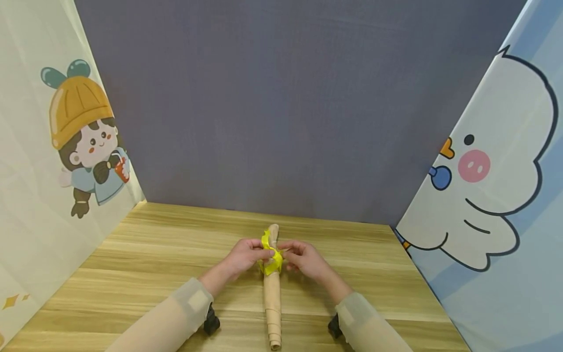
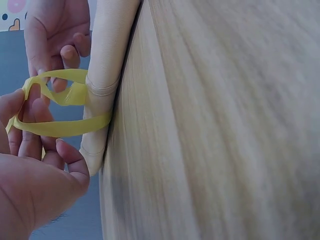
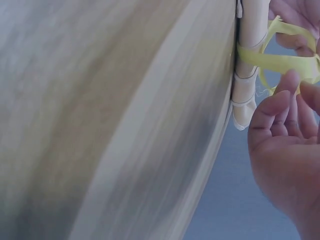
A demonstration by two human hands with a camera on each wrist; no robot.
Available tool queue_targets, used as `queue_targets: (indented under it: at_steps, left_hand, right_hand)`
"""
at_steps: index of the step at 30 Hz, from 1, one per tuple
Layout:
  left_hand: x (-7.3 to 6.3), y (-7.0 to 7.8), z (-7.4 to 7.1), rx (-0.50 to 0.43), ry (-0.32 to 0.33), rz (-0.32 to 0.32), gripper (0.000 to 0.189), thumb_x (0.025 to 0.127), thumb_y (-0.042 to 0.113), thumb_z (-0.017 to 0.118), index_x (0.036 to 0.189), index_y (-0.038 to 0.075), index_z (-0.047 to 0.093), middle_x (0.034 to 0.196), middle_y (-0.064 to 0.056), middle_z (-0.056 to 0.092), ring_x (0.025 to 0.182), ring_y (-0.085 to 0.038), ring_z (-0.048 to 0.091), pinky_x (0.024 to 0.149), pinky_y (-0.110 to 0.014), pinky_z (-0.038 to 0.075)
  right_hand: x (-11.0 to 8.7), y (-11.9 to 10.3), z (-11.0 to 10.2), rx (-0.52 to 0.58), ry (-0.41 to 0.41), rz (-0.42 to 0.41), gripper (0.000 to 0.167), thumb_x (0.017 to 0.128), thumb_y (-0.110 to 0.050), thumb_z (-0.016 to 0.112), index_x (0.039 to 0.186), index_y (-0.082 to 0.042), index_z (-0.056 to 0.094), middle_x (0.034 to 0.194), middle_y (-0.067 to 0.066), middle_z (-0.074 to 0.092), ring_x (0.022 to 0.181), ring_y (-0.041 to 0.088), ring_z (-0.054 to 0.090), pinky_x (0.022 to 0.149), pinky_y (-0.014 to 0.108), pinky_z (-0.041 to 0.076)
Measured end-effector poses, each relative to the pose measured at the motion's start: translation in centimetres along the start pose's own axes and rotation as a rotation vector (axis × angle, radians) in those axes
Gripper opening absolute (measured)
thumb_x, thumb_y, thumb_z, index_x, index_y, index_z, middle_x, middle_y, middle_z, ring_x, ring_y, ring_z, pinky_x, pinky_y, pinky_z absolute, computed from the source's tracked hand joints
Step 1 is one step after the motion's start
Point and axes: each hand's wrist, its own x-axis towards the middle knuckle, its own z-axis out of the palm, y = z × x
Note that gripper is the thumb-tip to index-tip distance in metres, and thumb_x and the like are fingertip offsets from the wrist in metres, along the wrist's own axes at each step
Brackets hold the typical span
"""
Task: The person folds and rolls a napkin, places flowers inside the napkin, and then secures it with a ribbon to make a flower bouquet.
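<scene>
A beige rolled-up sheet (image 1: 272, 298), with faint ridges on its surface, lies lengthwise on the table. Around its far half runs a yellow ribbon (image 1: 273, 267), standing up from the roll in loose loops. My left hand (image 1: 243, 257) pinches the ribbon between thumb and fingers, just left of the roll. From the other side my right hand (image 1: 309, 262) has thumb and fingertips together on the ribbon. In the left wrist view, one yellow band (image 2: 65, 128) passes around the roll (image 2: 111, 42). The right wrist view shows the ribbon (image 3: 280, 62) partly hidden behind the right fingers (image 3: 272, 107).
The wood-grain table (image 1: 167, 254) ends at a grey back panel (image 1: 272, 107). Printed curtains with cartoon figures hang at the left (image 1: 26, 146) and right (image 1: 506, 186). Black wrist cameras sit beneath both sleeves.
</scene>
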Motion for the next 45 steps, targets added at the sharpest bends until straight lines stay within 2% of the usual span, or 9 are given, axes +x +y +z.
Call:
queue_targets:
  at_steps: [6,12,17,21,27,31,34,40,45]
  left_hand:
    - [-0.1,-0.1,-0.1,-0.007,-0.006,0.005,0.024,0.1,0.018,0.08,0.112,-0.003,0.08,0.09,0.004,0.079,0.088,-0.014,0.07,0.086,-0.032,0.057]
    - [-0.2,-0.1,-0.3,0.02,0.055,-0.006,0.03,0.106,0.028,0.075,0.115,0.0,0.082,0.096,-0.005,0.081,0.091,-0.016,0.068,0.085,-0.033,0.053]
    - [-0.1,0.0,-0.4,0.035,0.131,-0.007,0.03,0.106,0.031,0.074,0.116,0.005,0.085,0.097,0.001,0.079,0.091,-0.013,0.061,0.083,-0.032,0.05]
    - [-0.2,0.0,-0.5,0.042,0.166,0.009,0.026,0.103,0.029,0.079,0.109,0.004,0.086,0.093,0.007,0.075,0.088,-0.014,0.057,0.078,-0.03,0.047]
    - [-0.6,0.1,-1.1,0.058,0.192,-0.003,0.027,0.102,0.031,0.08,0.107,0.005,0.086,0.102,-0.001,0.082,0.096,-0.015,0.068,0.089,-0.037,0.053]
    - [-0.8,0.0,-1.8,0.089,0.21,0.007,0.026,0.101,0.028,0.081,0.107,0.003,0.085,0.106,-0.007,0.081,0.099,-0.016,0.067,0.094,-0.041,0.054]
    - [-1.0,0.0,-2.5,0.114,0.201,0.017,0.024,0.101,0.025,0.08,0.107,0.001,0.085,0.103,-0.008,0.081,0.097,-0.019,0.067,0.092,-0.04,0.055]
    - [-1.8,-0.2,-3.5,0.127,0.12,0.02,0.032,0.104,0.022,0.077,0.111,-0.01,0.079,0.092,-0.007,0.079,0.085,-0.024,0.068,0.076,-0.032,0.055]
    - [-2.5,-0.7,-4.1,0.137,0.098,-0.032,0.035,0.104,0.027,0.078,0.112,-0.007,0.078,0.086,-0.003,0.075,0.07,-0.014,0.061,0.064,-0.027,0.049]
  right_hand:
    - [-0.1,-0.1,0.0,-0.05,0.007,-0.006,0.024,0.11,-0.023,0.069,0.126,-0.008,0.078,0.111,0.022,0.074,0.078,0.022,0.068,0.064,0.031,0.05]
    - [-0.1,0.0,-0.2,-0.077,0.058,-0.014,0.023,0.107,-0.028,0.074,0.117,-0.008,0.08,0.106,0.018,0.077,0.079,0.024,0.067,0.063,0.031,0.051]
    - [-0.3,-0.1,-0.5,-0.069,0.072,-0.025,0.024,0.105,-0.028,0.077,0.113,-0.006,0.081,0.103,0.013,0.078,0.082,0.02,0.067,0.071,0.034,0.058]
    - [-0.6,-0.1,-0.8,-0.077,0.067,-0.025,0.024,0.104,-0.029,0.078,0.111,-0.006,0.081,0.107,0.016,0.078,0.087,0.022,0.069,0.076,0.035,0.061]
    - [-1.1,-0.2,-1.4,-0.145,0.076,-0.02,0.023,0.103,-0.032,0.079,0.109,-0.009,0.082,0.1,0.021,0.076,0.083,0.025,0.068,0.069,0.034,0.057]
    - [-1.6,-0.1,-2.0,-0.187,0.068,-0.016,0.021,0.104,-0.03,0.078,0.108,-0.009,0.081,0.095,0.023,0.074,0.079,0.024,0.066,0.065,0.031,0.053]
    - [-2.0,0.2,-2.5,-0.212,0.053,-0.016,0.019,0.104,-0.028,0.077,0.107,-0.01,0.081,0.089,0.019,0.074,0.077,0.024,0.065,0.063,0.031,0.053]
    - [-2.5,0.9,-3.2,-0.234,0.041,-0.008,0.019,0.103,-0.032,0.078,0.103,-0.014,0.08,0.079,0.004,0.07,0.072,0.022,0.062,0.058,0.03,0.052]
    - [-3.0,1.2,-3.6,-0.26,0.04,0.002,0.019,0.103,-0.034,0.078,0.102,-0.015,0.08,0.084,0.015,0.073,0.071,0.022,0.062,0.058,0.027,0.049]
